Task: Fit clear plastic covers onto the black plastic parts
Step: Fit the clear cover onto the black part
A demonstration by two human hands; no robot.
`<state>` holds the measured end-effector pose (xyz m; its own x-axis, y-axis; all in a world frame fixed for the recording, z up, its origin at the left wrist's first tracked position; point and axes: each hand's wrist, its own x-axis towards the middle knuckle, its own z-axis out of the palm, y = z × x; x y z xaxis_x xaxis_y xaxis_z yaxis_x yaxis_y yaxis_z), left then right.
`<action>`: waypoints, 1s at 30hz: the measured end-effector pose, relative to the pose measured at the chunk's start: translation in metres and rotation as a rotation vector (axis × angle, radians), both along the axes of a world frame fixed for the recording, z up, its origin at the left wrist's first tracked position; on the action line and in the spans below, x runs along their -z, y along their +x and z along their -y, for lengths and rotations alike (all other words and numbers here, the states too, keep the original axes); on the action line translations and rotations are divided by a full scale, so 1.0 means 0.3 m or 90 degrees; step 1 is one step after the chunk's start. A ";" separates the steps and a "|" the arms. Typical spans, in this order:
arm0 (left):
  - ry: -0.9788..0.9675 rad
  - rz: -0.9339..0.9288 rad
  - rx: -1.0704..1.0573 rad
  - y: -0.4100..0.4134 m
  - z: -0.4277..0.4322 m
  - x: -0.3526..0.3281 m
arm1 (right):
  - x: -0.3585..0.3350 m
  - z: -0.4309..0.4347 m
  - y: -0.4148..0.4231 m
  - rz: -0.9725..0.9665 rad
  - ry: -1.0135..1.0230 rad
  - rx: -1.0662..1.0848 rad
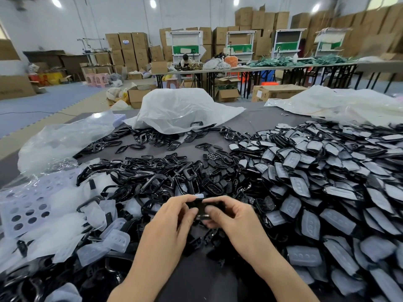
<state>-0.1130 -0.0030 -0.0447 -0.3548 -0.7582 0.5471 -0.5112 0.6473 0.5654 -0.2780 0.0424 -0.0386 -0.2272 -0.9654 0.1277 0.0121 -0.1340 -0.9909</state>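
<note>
Heap of covered parts (316,175) spreads right of right hand (231,214). Pile of bare black parts (157,177) just beyond both hands. Loose clear covers (102,243) left of left hand (172,216).
Step, likely: seat cover square on black part (201,207), press edges evenly all round.
Both hands: fingers curled, pinching that part between them, thumbs on top.

Glossy black plastic parts (152,184), frosted translucent plastic covers (115,239), matt grey table top (165,149), crinkled clear plastic bag (181,110)
</note>
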 end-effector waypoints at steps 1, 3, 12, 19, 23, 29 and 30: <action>-0.021 0.029 -0.017 0.003 0.003 0.007 | 0.003 0.003 -0.007 -0.029 -0.007 0.046; -0.065 0.085 -0.047 0.005 0.011 0.021 | 0.006 0.007 -0.025 -0.026 -0.022 0.126; -0.166 0.184 -0.119 -0.080 0.085 0.013 | 0.018 0.018 -0.046 0.036 -0.027 0.218; -0.076 0.131 -0.089 -0.082 0.092 -0.028 | 0.014 0.019 -0.054 0.136 -0.030 0.207; 0.168 -0.183 0.012 -0.059 0.007 -0.033 | 0.014 0.019 -0.046 0.161 -0.020 0.171; 0.274 -0.265 0.068 -0.071 -0.026 -0.033 | 0.002 0.004 -0.021 0.135 0.009 0.087; 0.260 -0.275 0.054 -0.073 -0.023 -0.032 | 0.000 0.003 -0.018 0.141 0.009 0.063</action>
<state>-0.1350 0.0038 -0.0351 -0.2335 -0.9163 0.3254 -0.1360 0.3621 0.9222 -0.2833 0.0416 -0.0386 -0.3420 -0.9383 0.0509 0.2175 -0.1318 -0.9671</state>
